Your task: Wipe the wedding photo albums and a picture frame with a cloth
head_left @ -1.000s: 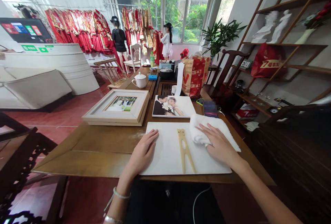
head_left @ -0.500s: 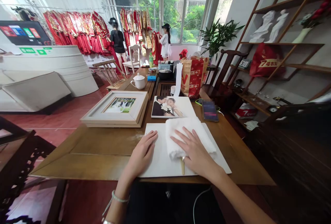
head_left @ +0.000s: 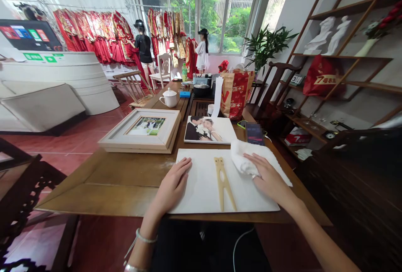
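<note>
My left hand [head_left: 175, 182] lies flat on the left edge of a white board [head_left: 201, 192], fingers stretched out. A folded white towel [head_left: 268, 152] is in my right hand [head_left: 266, 175], its near corner bunched under the fingers; the thumb is hidden. The towel covers the board's far right corner and reaches past its right edge onto the table. Between my hands, a flat pale-yellow piece [head_left: 223, 182] lies bare on the board, with two long prongs toward me and a small eared head at the far end.
Past the board lies a photo panel of a couple [head_left: 209, 129], with a phone [head_left: 255, 133] to its right. Stacked picture frames [head_left: 141, 129] sit at left. Farther back are a lidded white cup [head_left: 169, 98] and a red paper bag [head_left: 237, 94]. Two people stand by clothes racks.
My right hand has drawn the towel to the right, off the middle of the board, uncovering the pale-yellow piece. My left hand has stayed in place.
</note>
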The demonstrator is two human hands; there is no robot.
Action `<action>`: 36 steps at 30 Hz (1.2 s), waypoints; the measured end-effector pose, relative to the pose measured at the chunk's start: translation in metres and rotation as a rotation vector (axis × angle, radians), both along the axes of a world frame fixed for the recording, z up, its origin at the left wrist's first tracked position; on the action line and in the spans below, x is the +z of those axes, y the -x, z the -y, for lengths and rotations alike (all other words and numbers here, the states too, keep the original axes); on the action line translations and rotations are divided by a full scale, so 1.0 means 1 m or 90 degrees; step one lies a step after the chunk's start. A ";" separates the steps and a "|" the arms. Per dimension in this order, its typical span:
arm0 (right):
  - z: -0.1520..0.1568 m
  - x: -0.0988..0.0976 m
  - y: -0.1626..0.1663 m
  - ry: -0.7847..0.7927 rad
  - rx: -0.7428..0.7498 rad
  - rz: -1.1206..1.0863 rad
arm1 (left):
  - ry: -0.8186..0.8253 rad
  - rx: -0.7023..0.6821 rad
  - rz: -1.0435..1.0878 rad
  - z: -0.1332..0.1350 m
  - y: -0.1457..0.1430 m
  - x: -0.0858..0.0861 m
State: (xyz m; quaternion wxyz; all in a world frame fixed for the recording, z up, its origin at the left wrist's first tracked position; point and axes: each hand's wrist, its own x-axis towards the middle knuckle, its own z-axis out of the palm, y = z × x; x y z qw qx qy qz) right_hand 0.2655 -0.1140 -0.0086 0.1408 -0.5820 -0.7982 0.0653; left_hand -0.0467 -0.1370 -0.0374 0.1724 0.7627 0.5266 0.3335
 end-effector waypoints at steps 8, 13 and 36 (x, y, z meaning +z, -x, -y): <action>-0.024 0.013 0.081 0.035 0.053 0.035 | 0.007 0.001 -0.015 0.001 -0.001 0.001; -0.006 0.017 0.118 0.043 0.180 0.041 | 0.004 -0.008 -0.003 -0.001 -0.002 0.003; 0.042 0.017 0.097 0.019 0.088 0.052 | 0.007 0.001 0.014 0.000 0.000 -0.001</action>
